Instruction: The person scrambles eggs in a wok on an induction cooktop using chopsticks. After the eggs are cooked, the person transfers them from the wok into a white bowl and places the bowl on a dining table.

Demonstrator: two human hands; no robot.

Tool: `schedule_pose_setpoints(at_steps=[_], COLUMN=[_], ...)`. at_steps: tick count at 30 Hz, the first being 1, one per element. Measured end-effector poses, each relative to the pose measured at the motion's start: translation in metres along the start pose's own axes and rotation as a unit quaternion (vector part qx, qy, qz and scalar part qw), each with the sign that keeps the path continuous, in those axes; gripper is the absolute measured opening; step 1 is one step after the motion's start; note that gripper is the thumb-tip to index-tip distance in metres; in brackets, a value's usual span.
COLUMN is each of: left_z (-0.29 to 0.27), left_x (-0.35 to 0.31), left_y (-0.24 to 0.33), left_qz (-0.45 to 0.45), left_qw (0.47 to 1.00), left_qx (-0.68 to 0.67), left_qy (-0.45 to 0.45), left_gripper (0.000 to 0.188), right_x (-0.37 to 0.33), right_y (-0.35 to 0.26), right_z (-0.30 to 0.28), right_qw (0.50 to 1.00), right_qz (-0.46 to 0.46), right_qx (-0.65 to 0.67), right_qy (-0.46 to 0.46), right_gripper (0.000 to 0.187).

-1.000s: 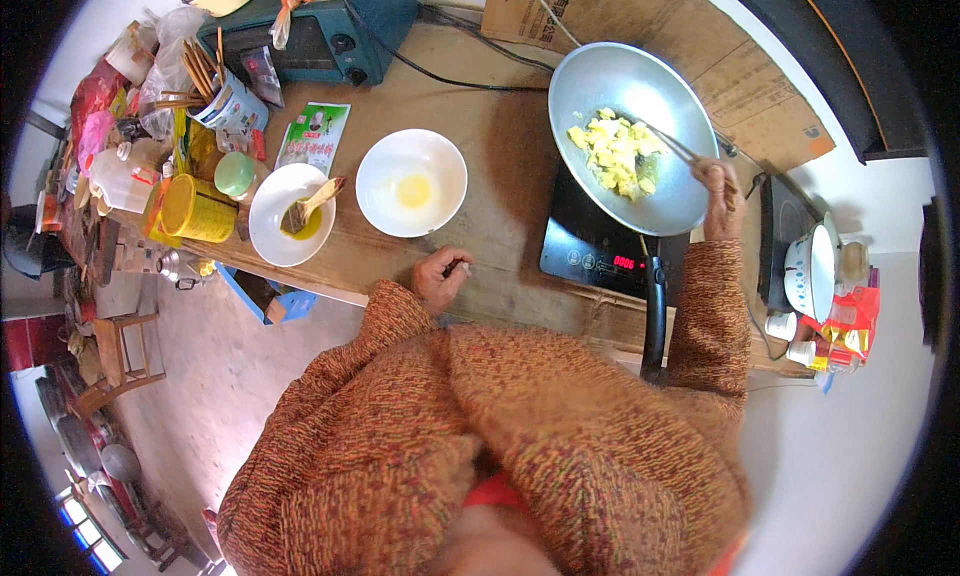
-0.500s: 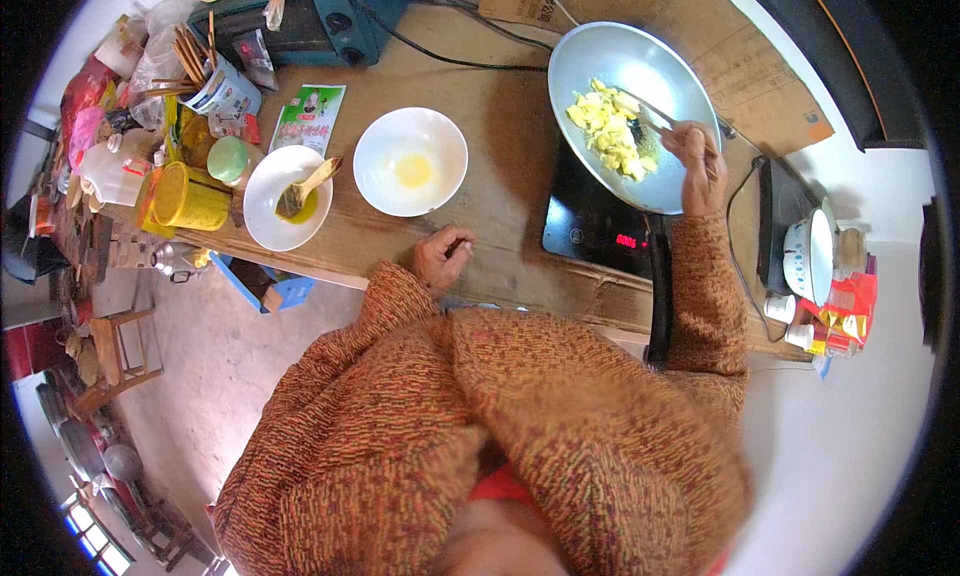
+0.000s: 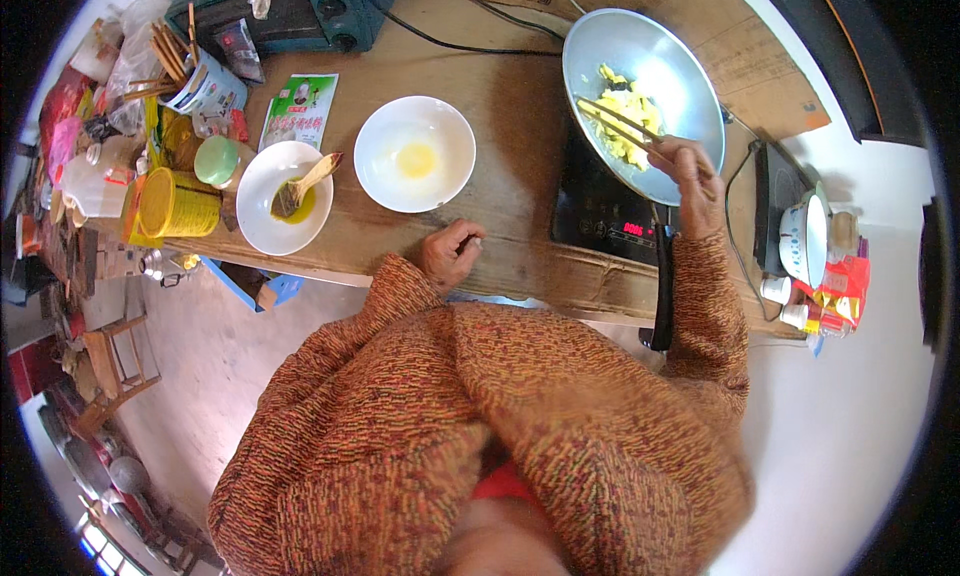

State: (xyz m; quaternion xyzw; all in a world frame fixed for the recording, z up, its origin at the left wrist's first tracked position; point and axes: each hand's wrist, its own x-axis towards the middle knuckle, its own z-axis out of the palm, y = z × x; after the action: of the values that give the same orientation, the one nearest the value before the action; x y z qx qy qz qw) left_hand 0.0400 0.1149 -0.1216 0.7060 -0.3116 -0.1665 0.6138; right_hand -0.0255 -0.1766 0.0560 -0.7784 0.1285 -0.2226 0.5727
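Since the earlier frames the right hand (image 3: 690, 181) has drawn back from the far side of the pan toward its near rim, and the chopsticks (image 3: 615, 123) it carries now reach across into the scrambled egg (image 3: 628, 126) from the right. That hand is closed around the chopsticks, their tips lying in the yellow egg at the middle of the silver frying pan (image 3: 640, 66). The pan sits on a black induction cooker (image 3: 610, 211), its dark handle (image 3: 664, 286) running down toward the person past the table edge. The left hand (image 3: 450, 254) has stayed where it was, resting on the wooden table (image 3: 510, 106) near its front edge with fingers curled loosely inward and holding nothing; it lies well apart from the right hand.

Just beyond the left hand stands a white bowl (image 3: 415, 154) with a smear of yellow egg at its bottom. Left of it is a smaller white bowl (image 3: 285, 198) holding a pool of oil and a wooden brush (image 3: 305, 184) leaning on its rim. Further left sit a yellow tin (image 3: 180, 204) and a green-lidded jar (image 3: 218, 161), with a cup of chopsticks (image 3: 195, 76) behind them. A teal toaster oven (image 3: 300, 11) stands at the far edge of the table
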Motion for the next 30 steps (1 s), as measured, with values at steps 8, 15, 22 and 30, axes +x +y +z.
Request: schedule_pose_setpoints(at_steps=[8,15,22,30], left_z=[-0.004,0.007,0.003,0.010], left_x=[0.003,0.001,0.000,-0.004], left_y=[0.004,-0.003,-0.001,-0.005], left_qz=[0.016,0.045,0.006,0.016], left_qw=[0.998,0.999,1.000,0.999], left_qx=[0.010,-0.007,-0.004,0.022], left_qy=[-0.060,-0.025,-0.021,0.020], left_gripper=[0.014,0.012,0.012,0.011], right_x=[-0.018,-0.060,-0.026,0.050], right_y=[-0.012,-0.008,0.010,0.032], right_z=[-0.045,-0.061,-0.047,-0.046], right_qw=[0.985,0.960,0.980,0.982], right_qz=[0.042,0.088,-0.013,-0.004], right_qx=[-0.018,-0.055,-0.023,-0.001], right_qy=[0.169,0.259,0.200,0.190], right_gripper=[0.029,0.028,0.029,0.029])
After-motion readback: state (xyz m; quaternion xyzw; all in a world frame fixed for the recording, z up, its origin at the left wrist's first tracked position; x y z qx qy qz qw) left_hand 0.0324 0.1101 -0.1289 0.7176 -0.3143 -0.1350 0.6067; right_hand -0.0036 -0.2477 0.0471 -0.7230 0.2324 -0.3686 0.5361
